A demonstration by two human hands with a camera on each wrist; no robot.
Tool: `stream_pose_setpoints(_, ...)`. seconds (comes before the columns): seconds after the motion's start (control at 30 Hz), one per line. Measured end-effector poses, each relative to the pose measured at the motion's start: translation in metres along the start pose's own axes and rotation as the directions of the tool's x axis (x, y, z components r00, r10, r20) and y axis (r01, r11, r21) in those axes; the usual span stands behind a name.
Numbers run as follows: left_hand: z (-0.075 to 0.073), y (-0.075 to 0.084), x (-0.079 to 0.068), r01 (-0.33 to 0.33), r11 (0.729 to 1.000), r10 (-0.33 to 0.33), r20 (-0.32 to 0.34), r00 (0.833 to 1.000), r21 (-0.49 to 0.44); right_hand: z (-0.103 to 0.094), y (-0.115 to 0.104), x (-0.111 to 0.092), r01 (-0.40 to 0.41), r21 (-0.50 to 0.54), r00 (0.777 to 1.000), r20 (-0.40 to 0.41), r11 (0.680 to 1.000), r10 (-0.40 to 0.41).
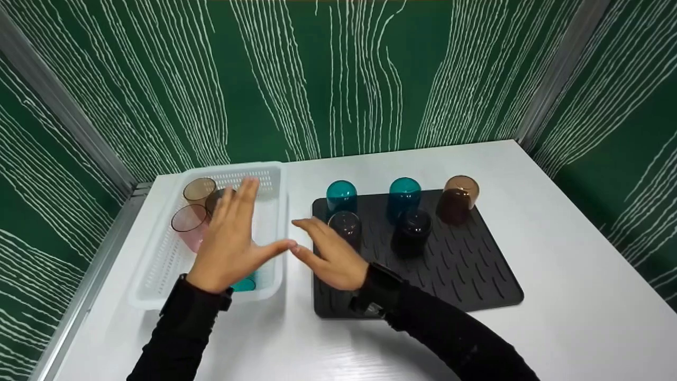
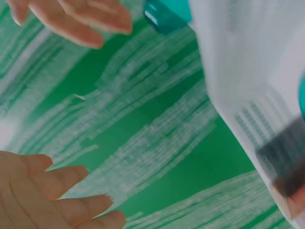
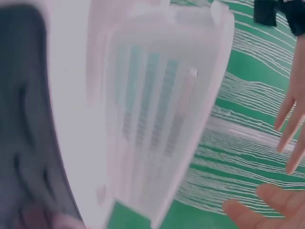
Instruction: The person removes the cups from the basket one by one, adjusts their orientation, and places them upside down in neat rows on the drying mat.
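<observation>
Head: L hand (image 1: 225, 243) over basket (image 1: 284, 211), R hand (image 1: 336, 256) btwn it & mat (image 1: 460, 270), both empty, fingers straight; cups (image 1: 188, 225) in basket, 5 more upside-down on mat. L wrist: fingers extended, nothing held. R wrist: same, basket wall in view; prob. btwn grasps, next needs fingers curled round a cup.

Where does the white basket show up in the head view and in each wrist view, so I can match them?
Head: the white basket is left of centre, with glasses inside, left of the black mat.
Left wrist: along the right side, cut off by the picture's edge.
Right wrist: around the middle, between the black mat at left and the green wall at right.
Shared landmark: the green wall with white lines.
</observation>
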State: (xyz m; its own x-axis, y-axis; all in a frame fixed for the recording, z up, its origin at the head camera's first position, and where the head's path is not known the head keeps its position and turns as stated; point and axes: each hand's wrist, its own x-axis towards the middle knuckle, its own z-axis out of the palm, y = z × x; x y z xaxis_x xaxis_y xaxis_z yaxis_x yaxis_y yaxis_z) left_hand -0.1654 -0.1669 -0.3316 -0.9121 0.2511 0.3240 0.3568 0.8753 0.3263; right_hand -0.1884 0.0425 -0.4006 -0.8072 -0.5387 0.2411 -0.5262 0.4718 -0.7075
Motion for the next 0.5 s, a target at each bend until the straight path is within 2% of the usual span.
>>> stream_pose_setpoints(0.2, -0.002, -0.022, 0.018, 0.093, 0.995, -0.095, 0.033, 0.995, 0.048, 0.025, 0.003, 0.012, -0.138, 0.128, 0.990, 0.054, 0.982, 0.132)
stream_pose_setpoints(0.37, -0.004, -0.039, 0.029, 0.155, 0.984, -0.160, 0.055, 0.986, 0.084, 0.044, 0.007, 0.020, -0.222, 0.133, 0.974, 0.082, 0.966, 0.212)
stream_pose_setpoints(0.5, -0.004, -0.053, 0.037, 0.180, 0.978, -0.188, 0.063, 0.980, 0.108, 0.055, 0.007, 0.027, -0.249, 0.131, 0.967, 0.090, 0.960, 0.239)
